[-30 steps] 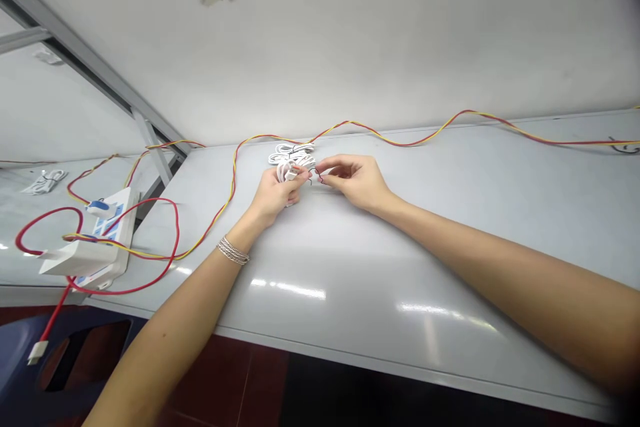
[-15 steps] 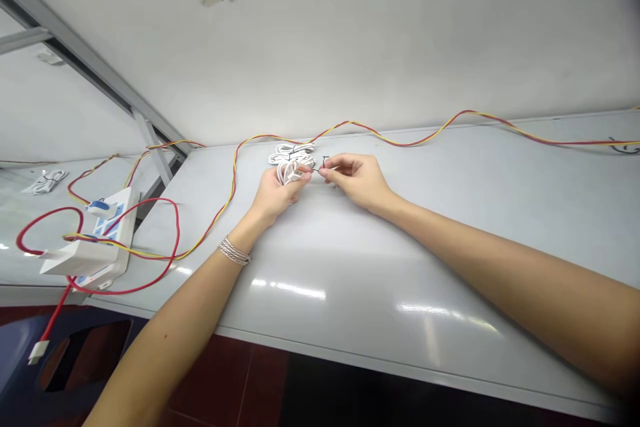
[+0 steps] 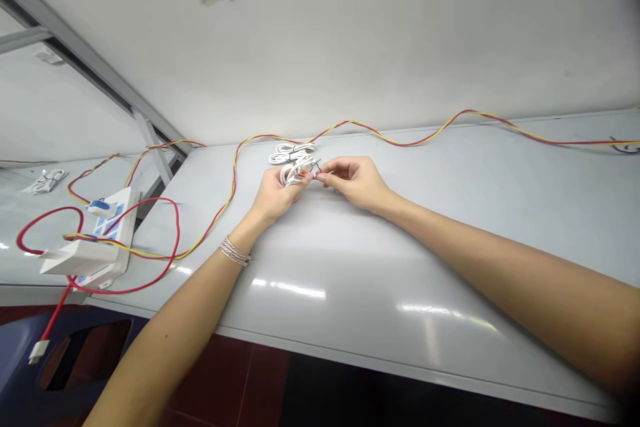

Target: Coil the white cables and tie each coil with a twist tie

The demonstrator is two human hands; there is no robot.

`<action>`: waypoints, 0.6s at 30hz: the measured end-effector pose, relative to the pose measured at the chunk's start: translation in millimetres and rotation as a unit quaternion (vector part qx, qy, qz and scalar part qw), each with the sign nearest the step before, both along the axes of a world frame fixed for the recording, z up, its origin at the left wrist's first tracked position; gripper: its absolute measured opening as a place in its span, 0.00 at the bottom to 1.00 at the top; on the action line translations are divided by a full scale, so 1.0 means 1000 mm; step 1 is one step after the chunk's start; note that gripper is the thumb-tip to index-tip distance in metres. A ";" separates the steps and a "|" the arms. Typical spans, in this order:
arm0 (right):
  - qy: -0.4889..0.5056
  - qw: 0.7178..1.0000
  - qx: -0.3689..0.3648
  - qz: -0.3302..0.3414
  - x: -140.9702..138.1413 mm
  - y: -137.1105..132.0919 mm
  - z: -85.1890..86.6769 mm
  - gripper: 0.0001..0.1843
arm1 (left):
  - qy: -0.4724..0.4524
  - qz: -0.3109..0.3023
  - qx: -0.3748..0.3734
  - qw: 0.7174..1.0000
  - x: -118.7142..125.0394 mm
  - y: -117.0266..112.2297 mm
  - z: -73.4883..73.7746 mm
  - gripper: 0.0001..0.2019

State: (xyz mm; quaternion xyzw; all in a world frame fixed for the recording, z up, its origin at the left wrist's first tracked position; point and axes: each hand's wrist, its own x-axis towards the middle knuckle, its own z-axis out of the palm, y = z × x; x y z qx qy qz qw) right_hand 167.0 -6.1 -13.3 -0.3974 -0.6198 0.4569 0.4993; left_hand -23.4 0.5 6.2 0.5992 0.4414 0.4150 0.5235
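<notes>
My left hand [image 3: 277, 193] holds a loop of a coiled white cable [image 3: 291, 175] against the fingers. A second white coil [image 3: 291, 155] lies on the grey table [image 3: 350, 267] just behind that hand. My right hand [image 3: 354, 181] pinches a thin black wire tie [image 3: 316, 165] or its end, close to the coil. The fingertips of my two hands almost meet. A twisted red and yellow wire [image 3: 400, 142] runs along the far part of the table behind both hands.
A white power strip [image 3: 113, 233] with a white plug [image 3: 75, 258] sits at the left, looped by a red cable [image 3: 173, 247]. A small white cable bundle [image 3: 45, 181] lies farther left. A blue plastic stool [image 3: 80, 353] stands below the table's left corner.
My hands have drawn closer together at the coil. The black wire now sits between the fingertips, and the right hand has shifted slightly left.
</notes>
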 end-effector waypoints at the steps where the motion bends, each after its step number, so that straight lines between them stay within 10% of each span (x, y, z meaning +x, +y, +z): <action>1: -0.007 1.000 0.007 0.002 0.000 -0.001 0.001 0.12 | 0.001 -0.002 0.001 1.000 0.000 0.000 0.000 0.19; 18: -0.051 0.998 0.028 -0.007 -0.002 -0.004 0.002 0.09 | -0.023 -0.012 0.009 1.000 0.002 -0.002 0.002 0.18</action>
